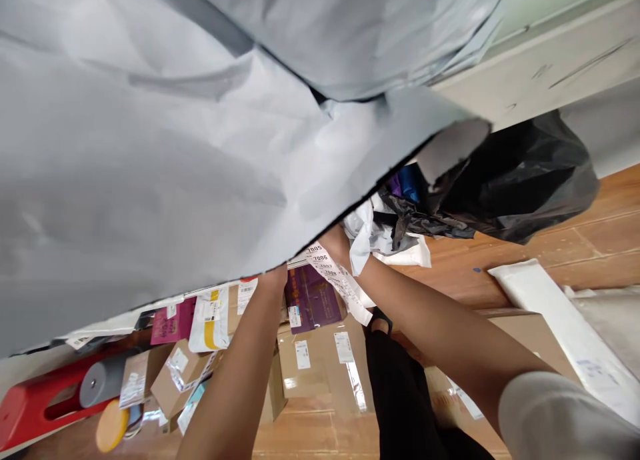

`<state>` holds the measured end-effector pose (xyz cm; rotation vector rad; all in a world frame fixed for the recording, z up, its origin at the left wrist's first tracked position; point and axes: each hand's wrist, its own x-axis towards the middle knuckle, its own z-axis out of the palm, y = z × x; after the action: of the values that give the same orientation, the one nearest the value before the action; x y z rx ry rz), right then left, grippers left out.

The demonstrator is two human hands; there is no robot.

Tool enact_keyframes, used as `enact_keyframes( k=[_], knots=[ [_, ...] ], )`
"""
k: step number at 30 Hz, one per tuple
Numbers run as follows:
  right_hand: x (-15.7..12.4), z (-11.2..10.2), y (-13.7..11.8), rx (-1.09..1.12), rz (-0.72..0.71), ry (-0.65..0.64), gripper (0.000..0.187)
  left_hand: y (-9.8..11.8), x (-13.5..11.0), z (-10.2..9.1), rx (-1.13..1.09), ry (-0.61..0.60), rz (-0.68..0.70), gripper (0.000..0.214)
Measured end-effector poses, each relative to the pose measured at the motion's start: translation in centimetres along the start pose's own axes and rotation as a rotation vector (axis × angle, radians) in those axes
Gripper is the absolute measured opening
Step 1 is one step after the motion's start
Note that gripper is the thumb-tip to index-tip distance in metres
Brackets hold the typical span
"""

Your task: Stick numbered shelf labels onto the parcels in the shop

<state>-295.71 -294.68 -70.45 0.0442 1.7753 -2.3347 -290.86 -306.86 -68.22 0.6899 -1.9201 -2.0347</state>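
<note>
A large grey-white sheet (190, 153) with a dark edge fills the upper left and middle, close to the camera. Both my arms reach forward beneath its lower edge. Only the wrist end of my left hand (275, 277) shows; its fingers are hidden under the sheet. My right hand (337, 244) is also mostly covered, fingers out of sight. A long white strip of printed labels (327, 268), numbered 7005 to 7008, hangs beside my right wrist and trails toward the floor. Crumpled white wrapping (361, 240) touches my right wrist. Whether either hand grips anything is hidden.
Below lie a purple box (317, 297), a taped carton (323, 367) and several parcels (177, 367). A red stool (37, 397) lies at lower left. Black plastic (530, 180) lies at right, above a long white package (565, 333) on the wooden-looking floor (460, 267).
</note>
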Motion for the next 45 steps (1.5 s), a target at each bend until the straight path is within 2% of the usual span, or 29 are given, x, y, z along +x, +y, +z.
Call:
enact_keyframes(
  k=[2,5,9,12,15,20,23,25,27,29,31,33,35,38,41,45],
  knots=[
    [-1.2,0.4,0.0,0.118,0.110,-0.006,0.013,0.5,-0.8,-0.3,-0.005,0.020,0.005,0.035],
    [-3.6,1.2,-0.7,0.250,0.194,-0.031,0.023,1.2,-2.9,-1.1,0.007,0.029,0.014,0.035],
    [-8.7,2.1,-3.5,0.399,0.325,-0.100,0.037,2.8,-7.9,-3.2,0.047,-0.056,0.006,0.030],
    [-14.4,2.0,-6.8,0.326,0.330,-0.141,0.036,5.0,-13.6,-4.9,0.065,-0.031,0.010,0.023],
    [-21.2,1.4,-10.4,0.141,0.257,-0.200,0.039,7.8,-20.7,-5.7,0.039,0.029,0.029,0.024],
    [-33.1,-0.4,-16.2,-0.013,0.152,-0.162,0.043,12.4,-33.3,-4.6,-0.062,0.101,0.020,0.034],
    [-39.4,-2.4,-19.6,-0.067,0.089,-0.106,0.035,14.8,-39.8,-3.3,-0.100,0.112,0.044,0.034],
    [-42.8,-3.9,-22.1,-0.168,-0.017,-0.053,0.031,16.3,-43.5,-2.8,-0.119,0.098,0.071,0.033],
    [-45.6,-5.2,-24.4,-0.248,-0.108,-0.057,0.032,17.7,-46.6,-2.7,-0.134,0.076,0.099,0.035],
    [-47.8,-5.9,-26.1,-0.238,-0.115,-0.140,0.031,18.8,-49.1,-3.2,-0.147,0.055,0.121,0.038],
    [-49.7,-5.9,-26.9,-0.186,-0.068,-0.219,0.030,19.6,-50.9,-4.0,-0.164,0.042,0.127,0.040],
    [-50.9,-5.5,-26.5,-0.169,-0.030,-0.249,0.029,20.0,-51.9,-5.1,-0.191,0.036,0.105,0.041],
    [-51.1,-4.9,-25.5,-0.199,-0.029,-0.240,0.028,20.0,-51.6,-6.0,-0.229,0.031,0.052,0.038],
    [-48.4,-3.1,-23.5,-0.279,-0.077,-0.209,0.028,19.4,-48.5,-7.2,-0.312,0.046,-0.070,0.035],
    [-42.0,0.3,-21.4,-0.350,-0.111,-0.174,0.027,18.3,-42.0,-8.3,-0.391,0.106,-0.185,0.047],
    [-30.7,6.7,-18.3,-0.430,-0.133,-0.099,0.028,17.1,-30.0,-9.9,-0.413,0.195,-0.260,0.054]
  ],
)
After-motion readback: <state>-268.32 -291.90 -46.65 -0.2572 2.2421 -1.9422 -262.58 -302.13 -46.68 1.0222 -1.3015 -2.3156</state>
